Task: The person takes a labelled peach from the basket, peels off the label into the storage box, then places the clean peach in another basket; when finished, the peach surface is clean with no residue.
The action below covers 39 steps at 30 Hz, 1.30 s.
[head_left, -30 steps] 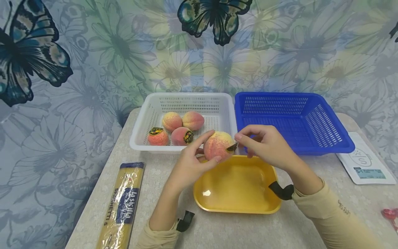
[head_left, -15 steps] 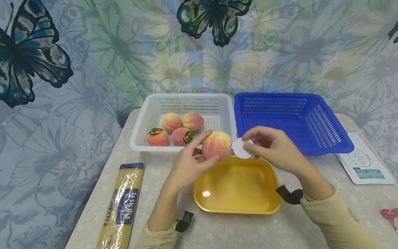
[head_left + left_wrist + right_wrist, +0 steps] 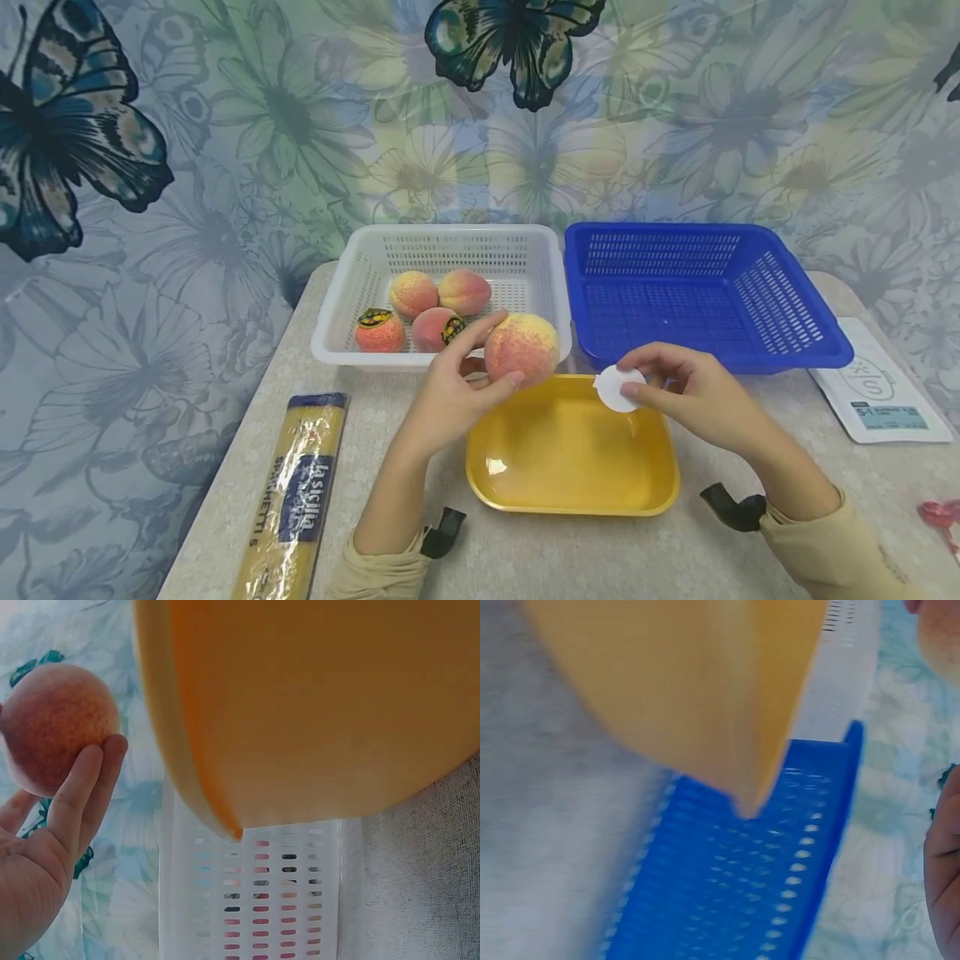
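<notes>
My left hand (image 3: 459, 392) grips a yellow-pink peach (image 3: 522, 350) above the back left corner of the yellow tray (image 3: 573, 498). In the left wrist view its fingers wrap the side of that peach (image 3: 61, 724). Between thumb and fingertips, my right hand (image 3: 693, 392) pinches a round sticker (image 3: 619, 389), its white side showing, over the tray's back right part. Several peaches (image 3: 414, 293) lie in the white basket (image 3: 330, 357); two of them carry black stickers. Only an edge of the right hand (image 3: 945, 862) shows in the right wrist view.
A blue basket (image 3: 712, 363) stands at the back right, beside the white one. On the left lies a spaghetti pack (image 3: 300, 492). A white packet (image 3: 885, 392) rests at the right, and a small red item (image 3: 937, 512) lies at the right edge.
The sticker has come off the held peach in my right hand's pinch. That hand has moved right and toward me with it. The left hand has barely shifted.
</notes>
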Each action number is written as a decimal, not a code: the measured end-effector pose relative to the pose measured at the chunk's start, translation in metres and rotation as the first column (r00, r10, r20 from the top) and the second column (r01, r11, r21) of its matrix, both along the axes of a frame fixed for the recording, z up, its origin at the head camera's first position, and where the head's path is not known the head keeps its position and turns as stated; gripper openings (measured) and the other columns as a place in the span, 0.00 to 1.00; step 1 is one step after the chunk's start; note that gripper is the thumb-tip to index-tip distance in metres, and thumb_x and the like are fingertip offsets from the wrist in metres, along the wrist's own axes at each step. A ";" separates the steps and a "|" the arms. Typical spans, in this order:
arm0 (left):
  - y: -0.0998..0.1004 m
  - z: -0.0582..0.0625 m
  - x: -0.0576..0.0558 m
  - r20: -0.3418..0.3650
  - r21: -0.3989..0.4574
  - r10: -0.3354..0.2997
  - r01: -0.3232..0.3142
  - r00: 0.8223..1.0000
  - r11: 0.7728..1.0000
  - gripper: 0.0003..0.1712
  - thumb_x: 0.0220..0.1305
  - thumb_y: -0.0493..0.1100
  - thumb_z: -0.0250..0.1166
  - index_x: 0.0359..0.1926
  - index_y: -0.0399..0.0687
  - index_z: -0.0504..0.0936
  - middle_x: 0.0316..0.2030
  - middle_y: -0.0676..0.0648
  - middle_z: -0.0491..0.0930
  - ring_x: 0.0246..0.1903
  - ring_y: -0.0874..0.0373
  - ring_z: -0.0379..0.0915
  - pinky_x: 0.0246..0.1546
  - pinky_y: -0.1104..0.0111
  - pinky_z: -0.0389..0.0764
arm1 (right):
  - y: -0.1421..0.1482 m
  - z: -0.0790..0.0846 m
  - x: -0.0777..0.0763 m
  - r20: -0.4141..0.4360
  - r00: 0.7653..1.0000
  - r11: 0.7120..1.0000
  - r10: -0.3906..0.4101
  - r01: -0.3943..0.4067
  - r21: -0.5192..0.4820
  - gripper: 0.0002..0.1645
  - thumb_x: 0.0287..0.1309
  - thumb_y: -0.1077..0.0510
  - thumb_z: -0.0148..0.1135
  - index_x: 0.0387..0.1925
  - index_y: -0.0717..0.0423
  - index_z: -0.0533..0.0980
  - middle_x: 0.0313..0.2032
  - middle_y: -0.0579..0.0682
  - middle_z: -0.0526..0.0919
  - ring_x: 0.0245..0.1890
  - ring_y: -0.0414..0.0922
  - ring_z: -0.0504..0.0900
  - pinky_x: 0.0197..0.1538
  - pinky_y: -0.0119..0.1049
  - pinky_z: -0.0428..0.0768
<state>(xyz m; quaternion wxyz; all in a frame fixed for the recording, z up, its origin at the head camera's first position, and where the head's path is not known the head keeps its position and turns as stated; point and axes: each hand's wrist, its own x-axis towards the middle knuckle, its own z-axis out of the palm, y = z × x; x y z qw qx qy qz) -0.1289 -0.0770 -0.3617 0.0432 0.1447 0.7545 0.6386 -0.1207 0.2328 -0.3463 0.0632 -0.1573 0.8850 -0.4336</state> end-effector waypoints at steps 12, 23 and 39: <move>-0.003 0.001 -0.002 -0.027 0.062 -0.021 0.022 0.999 0.998 0.40 0.59 0.37 0.72 0.70 0.61 0.69 0.55 0.45 0.75 0.39 0.50 0.76 0.36 0.72 0.82 | -0.005 -0.047 0.008 0.013 0.999 0.999 0.046 -0.047 0.023 0.12 0.59 0.51 0.70 0.45 0.43 0.80 0.25 0.44 0.78 0.26 0.39 0.75 0.26 0.29 0.72; -0.004 0.002 -0.003 -0.050 0.056 -0.026 0.029 0.998 0.998 0.39 0.59 0.38 0.72 0.68 0.68 0.69 0.56 0.47 0.75 0.42 0.51 0.77 0.38 0.67 0.83 | -0.027 -0.066 0.002 0.032 0.992 0.979 0.124 -0.127 0.160 0.10 0.59 0.56 0.69 0.43 0.46 0.82 0.33 0.41 0.81 0.25 0.35 0.73 0.28 0.28 0.74; -0.005 0.000 -0.003 -0.031 0.053 -0.027 0.028 0.999 0.998 0.38 0.59 0.38 0.72 0.68 0.70 0.70 0.57 0.47 0.76 0.44 0.50 0.78 0.41 0.61 0.84 | -0.045 -0.080 -0.005 -0.009 0.992 0.927 0.123 -0.112 0.358 0.09 0.56 0.59 0.70 0.40 0.51 0.82 0.28 0.41 0.78 0.28 0.37 0.72 0.35 0.31 0.74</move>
